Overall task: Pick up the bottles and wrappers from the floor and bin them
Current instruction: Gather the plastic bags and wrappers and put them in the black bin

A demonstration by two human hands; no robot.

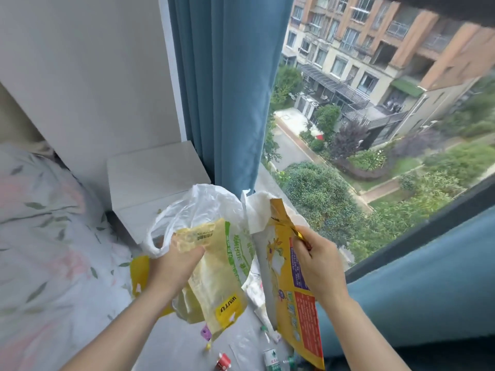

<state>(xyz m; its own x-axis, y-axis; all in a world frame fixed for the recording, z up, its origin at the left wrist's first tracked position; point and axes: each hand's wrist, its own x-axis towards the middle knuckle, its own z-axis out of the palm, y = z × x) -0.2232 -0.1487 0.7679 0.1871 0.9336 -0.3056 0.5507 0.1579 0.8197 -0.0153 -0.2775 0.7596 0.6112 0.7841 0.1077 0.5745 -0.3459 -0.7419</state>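
A: Left grip [174, 266] clamped round the crumpled top of a yellow bag [227, 285], thumb pressed over it. See the label?

B: "WAITU", black on a yellow patch, upside down to us. Green print runs along the edge, too warped to read.

A: And the right grip [318, 266]?

B: Fingers pinched on the torn gold rim of a pouch [280, 263], which hangs down from there. Purple panel, red panel below it, both crammed with small print I can't make out.

A: A paper towel [257, 212] stands up behind the pouch, touching it. A white bag [192, 207] billows above the left grip, its loop by the knuckles. Whether the fingers hold it, I can't tell.

B: Both wrappers are up in the air, between bed [40, 236] and window [375, 129].

A: Down on the floor [174, 349], litter: a bottle [270, 360] at the bottom edge, green tree mark on its label, words too blurred. Just left of it, a red wrapper [223, 361]. A purple scrap [206, 332] further up.

B: White cabinet [155, 170] past the hands, blue curtain [227, 89] beside it.
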